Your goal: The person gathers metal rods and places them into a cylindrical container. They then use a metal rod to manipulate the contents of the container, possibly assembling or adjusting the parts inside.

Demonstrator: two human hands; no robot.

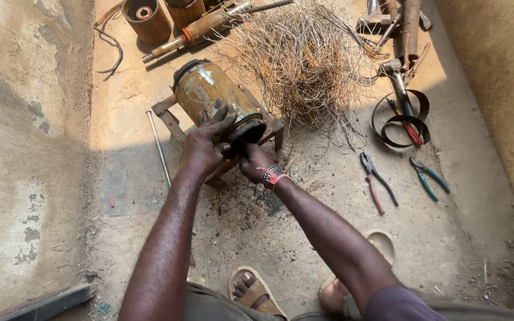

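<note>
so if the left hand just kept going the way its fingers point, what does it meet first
The left hand already lies on the rusty metal cylinder, fingers pointing up and right along it. Going straight on, it would probably reach the tangled wire pile next, though depth is unclear.

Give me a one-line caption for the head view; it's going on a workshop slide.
Both hands, left hand and right hand, grip a rusty metal cylinder lying on a small metal stand.
</note>
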